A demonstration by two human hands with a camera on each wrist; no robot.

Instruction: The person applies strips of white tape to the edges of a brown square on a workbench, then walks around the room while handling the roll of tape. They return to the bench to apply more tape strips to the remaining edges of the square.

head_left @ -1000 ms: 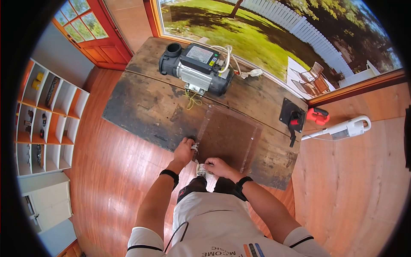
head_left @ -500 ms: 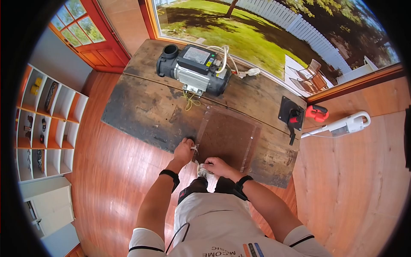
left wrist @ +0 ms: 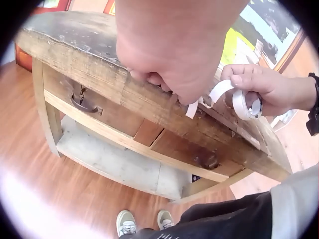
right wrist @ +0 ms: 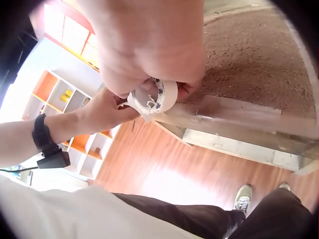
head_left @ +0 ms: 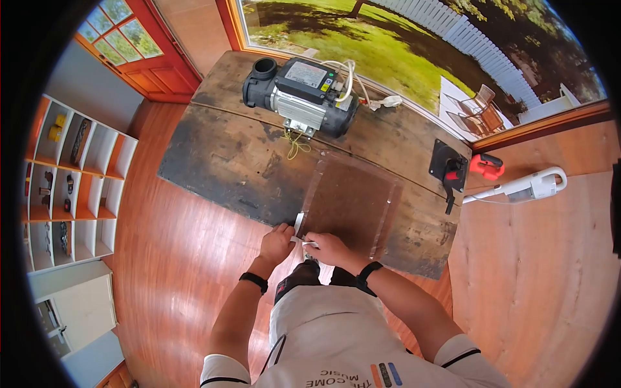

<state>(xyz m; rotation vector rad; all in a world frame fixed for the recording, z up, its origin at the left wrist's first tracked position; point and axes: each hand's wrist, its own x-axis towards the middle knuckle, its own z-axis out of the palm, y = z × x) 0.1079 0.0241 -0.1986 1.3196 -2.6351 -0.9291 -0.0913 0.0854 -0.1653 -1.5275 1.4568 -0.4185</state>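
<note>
A roll of white tape (left wrist: pixel 241 105) is gripped by my right hand (head_left: pixel 328 249) at the front edge of the wooden table (head_left: pixel 223 145). A short white band of tape (left wrist: pixel 219 93) runs from the roll toward my left hand (head_left: pixel 277 244), whose curled fingers pinch it at the table edge. A white strip (head_left: pixel 299 223) lies along the left border of a brown rough-surfaced sheet (head_left: pixel 349 200), just beyond my left fingers. Clear shiny tape (head_left: pixel 388 223) borders the sheet. In the right wrist view, the roll (right wrist: pixel 167 97) overlaps my left fingers.
A motor-like pump (head_left: pixel 301 97) with a white cable stands at the table's back. A black square plate (head_left: pixel 447 161) with a red-and-black part lies at the right. Beyond are a red tool (head_left: pixel 486 166) and a white vacuum cleaner (head_left: pixel 527 187). Shelves (head_left: pixel 84 165) stand left.
My left hand has moved toward the front edge of the table, closer to the right hand. A white strip now shows on the sheet's left border, where the left hand was. The head view has shifted slightly.
</note>
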